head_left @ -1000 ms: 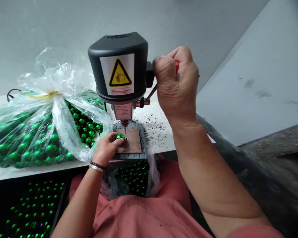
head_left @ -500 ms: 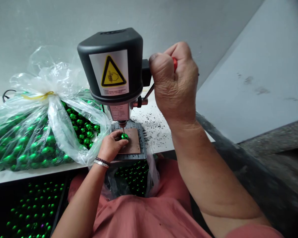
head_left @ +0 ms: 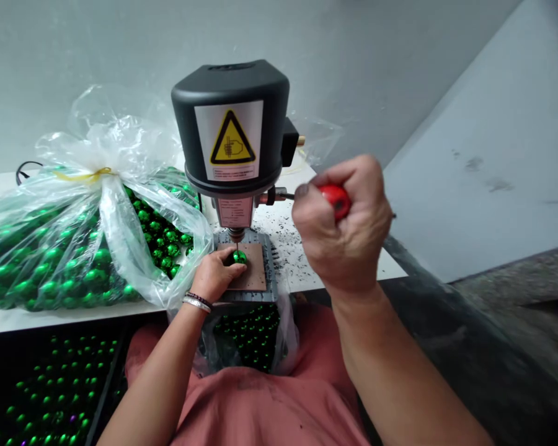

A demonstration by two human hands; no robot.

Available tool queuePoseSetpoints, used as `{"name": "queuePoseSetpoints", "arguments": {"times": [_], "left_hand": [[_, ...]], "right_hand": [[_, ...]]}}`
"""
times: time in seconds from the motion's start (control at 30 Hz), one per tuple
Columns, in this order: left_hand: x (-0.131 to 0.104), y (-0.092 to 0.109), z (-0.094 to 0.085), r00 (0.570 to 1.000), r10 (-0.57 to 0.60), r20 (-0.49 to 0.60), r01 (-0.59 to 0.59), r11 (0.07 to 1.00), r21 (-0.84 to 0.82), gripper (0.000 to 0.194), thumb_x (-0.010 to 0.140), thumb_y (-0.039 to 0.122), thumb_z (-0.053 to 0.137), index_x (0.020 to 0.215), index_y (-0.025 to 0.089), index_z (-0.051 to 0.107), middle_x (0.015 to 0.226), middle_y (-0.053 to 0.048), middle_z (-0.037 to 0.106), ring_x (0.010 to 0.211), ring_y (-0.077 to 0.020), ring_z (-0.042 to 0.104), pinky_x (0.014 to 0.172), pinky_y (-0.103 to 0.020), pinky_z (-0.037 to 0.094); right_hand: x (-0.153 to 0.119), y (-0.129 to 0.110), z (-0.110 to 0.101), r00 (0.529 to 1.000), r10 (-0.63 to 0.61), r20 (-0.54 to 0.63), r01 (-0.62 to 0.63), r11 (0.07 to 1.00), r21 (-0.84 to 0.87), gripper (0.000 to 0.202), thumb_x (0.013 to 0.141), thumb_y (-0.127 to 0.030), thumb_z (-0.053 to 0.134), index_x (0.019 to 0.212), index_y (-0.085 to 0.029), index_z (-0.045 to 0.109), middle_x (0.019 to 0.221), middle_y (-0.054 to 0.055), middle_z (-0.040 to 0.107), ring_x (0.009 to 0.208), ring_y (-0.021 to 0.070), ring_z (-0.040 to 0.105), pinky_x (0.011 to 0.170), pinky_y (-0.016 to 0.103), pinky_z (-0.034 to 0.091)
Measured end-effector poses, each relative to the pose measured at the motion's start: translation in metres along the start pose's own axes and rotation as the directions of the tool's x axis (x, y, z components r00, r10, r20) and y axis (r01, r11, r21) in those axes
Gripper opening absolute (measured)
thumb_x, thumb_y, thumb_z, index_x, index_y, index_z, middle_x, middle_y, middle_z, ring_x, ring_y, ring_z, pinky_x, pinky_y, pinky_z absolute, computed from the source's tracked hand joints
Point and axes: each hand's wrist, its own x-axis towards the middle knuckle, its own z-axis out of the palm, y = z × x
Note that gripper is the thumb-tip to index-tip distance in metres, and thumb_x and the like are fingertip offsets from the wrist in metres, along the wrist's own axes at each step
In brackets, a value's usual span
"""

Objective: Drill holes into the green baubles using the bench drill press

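A black bench drill press (head_left: 230, 130) with a yellow warning triangle stands in the middle of the head view. Under its thin bit, a shiny green ball (head_left: 240, 256) rests on a brown board (head_left: 253, 275) that lies on the grey base plate (head_left: 272, 282). My left hand (head_left: 216, 272) pinches the ball between thumb and fingers from the left. My right hand (head_left: 346, 220) is wrapped round the red knob (head_left: 338, 201) of the drill press lever, right of the machine. The bit meets the top of the ball; how deep it goes I cannot tell.
Left of the drill press lies a clear plastic bag (head_left: 109, 204) full of green balls, tied with a yellow strip. Dark shavings (head_left: 291, 248) litter the white table. More green balls fill a bag (head_left: 251, 334) at my lap and a dark container (head_left: 56, 390) at lower left.
My right hand has swung the lever knob downward, and the drill bit sits lower on the ball. My left hand keeps its pinch. The whole view has shifted slightly.
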Motion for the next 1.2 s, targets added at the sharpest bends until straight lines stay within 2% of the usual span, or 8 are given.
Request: {"name": "queuePoseSetpoints", "arguments": {"times": [0.13, 0.33, 0.47, 0.8, 0.97, 1.07, 1.13, 1.2], "left_hand": [[-0.001, 0.002, -0.001, 1.000, 0.011, 0.008, -0.011, 1.000, 0.019, 0.045, 0.068, 0.036, 0.064, 0.111, 0.020, 0.064, 0.093, -0.003, 0.070, 0.085, -0.0190, 0.063, 0.080, -0.029, 0.047], [-0.003, 0.003, -0.002, 1.000, 0.011, -0.007, -0.010, 0.998, 0.064, 0.048, 0.069, 0.036, 0.064, 0.114, 0.019, 0.062, 0.109, -0.006, 0.067, 0.096, -0.0213, 0.062, 0.085, -0.030, 0.045], [-0.003, 0.001, -0.001, 0.999, 0.049, -0.008, -0.048, 0.997, 0.062, 0.046, 0.070, 0.036, 0.063, 0.114, 0.020, 0.062, 0.114, -0.006, 0.065, 0.102, -0.0215, 0.060, 0.090, -0.031, 0.043], [-0.003, -0.002, 0.000, 0.998, 0.066, -0.016, -0.066, 0.998, 0.024, 0.045, 0.070, 0.035, 0.063, 0.112, 0.019, 0.063, 0.112, -0.009, 0.066, 0.101, -0.0219, 0.060, 0.090, -0.031, 0.042], [-0.004, -0.001, 0.003, 0.996, 0.077, -0.050, -0.076, 0.997, 0.025, 0.043, 0.070, 0.035, 0.062, 0.109, 0.019, 0.063, 0.106, -0.007, 0.067, 0.094, -0.0205, 0.061, 0.085, -0.031, 0.044], [-0.014, 0.002, -0.004, 0.994, 0.084, -0.068, -0.083, 0.996, 0.015, 0.037, 0.071, 0.035, 0.059, 0.103, 0.017, 0.064, 0.092, -0.004, 0.068, 0.080, -0.0173, 0.062, 0.076, -0.028, 0.046], [-0.027, 0.003, -0.014, 0.992, 0.126, -0.002, -0.126, 0.992, 0.020, 0.036, 0.072, 0.034, 0.057, 0.103, 0.016, 0.064, 0.091, -0.005, 0.067, 0.078, -0.0169, 0.060, 0.074, -0.028, 0.046], [-0.042, 0.003, -0.027, 0.977, 0.165, 0.132, -0.168, 0.986, 0.012, 0.043, 0.071, 0.035, 0.059, 0.110, 0.017, 0.061, 0.094, -0.006, 0.066, 0.078, -0.0169, 0.060, 0.073, -0.028, 0.046]], "right_hand": [[-0.024, 0.004, -0.004, 0.997, -0.075, -0.001, 0.075, 0.994, -0.084, 0.009, 0.075, -0.020, 0.052, 0.072, -0.020, 0.043, 0.059, -0.006, 0.042, 0.050, 0.0045, 0.036, 0.050, 0.020, 0.035], [-0.042, 0.008, 0.000, 0.998, -0.045, -0.041, 0.041, 0.994, -0.103, 0.006, 0.076, -0.020, 0.052, 0.077, -0.021, 0.046, 0.058, -0.006, 0.044, 0.052, 0.0050, 0.041, 0.051, 0.020, 0.038], [-0.048, 0.010, 0.003, 0.996, -0.043, -0.072, 0.039, 0.998, -0.050, 0.008, 0.075, -0.018, 0.051, 0.080, -0.022, 0.046, 0.063, -0.006, 0.050, 0.056, 0.0058, 0.048, 0.055, 0.021, 0.042], [-0.071, 0.021, 0.010, 1.000, -0.011, -0.022, 0.014, 0.989, 0.149, 0.015, 0.074, -0.013, 0.048, 0.086, -0.022, 0.043, 0.066, -0.004, 0.046, 0.057, 0.0085, 0.047, 0.055, 0.025, 0.041], [-0.024, 0.004, 0.008, 0.988, -0.043, -0.146, 0.044, 0.999, 0.004, 0.008, 0.079, -0.023, 0.048, 0.073, -0.021, 0.043, 0.064, -0.003, 0.046, 0.055, 0.0071, 0.044, 0.052, 0.022, 0.037], [0.016, -0.004, 0.009, 0.995, 0.079, -0.053, -0.078, 0.997, 0.026, 0.019, 0.082, -0.030, 0.045, 0.067, -0.020, 0.039, 0.059, -0.004, 0.038, 0.053, 0.0064, 0.037, 0.053, 0.022, 0.035], [0.031, -0.004, 0.012, 0.992, 0.125, -0.007, -0.124, 0.990, 0.070, 0.021, 0.082, -0.032, 0.045, 0.066, -0.019, 0.038, 0.058, -0.005, 0.036, 0.053, 0.0061, 0.034, 0.055, 0.022, 0.034], [0.036, -0.003, 0.015, 0.990, 0.139, 0.007, -0.139, 0.985, 0.103, 0.021, 0.082, -0.032, 0.045, 0.067, -0.019, 0.038, 0.058, -0.005, 0.034, 0.053, 0.0058, 0.032, 0.055, 0.022, 0.033]]}}
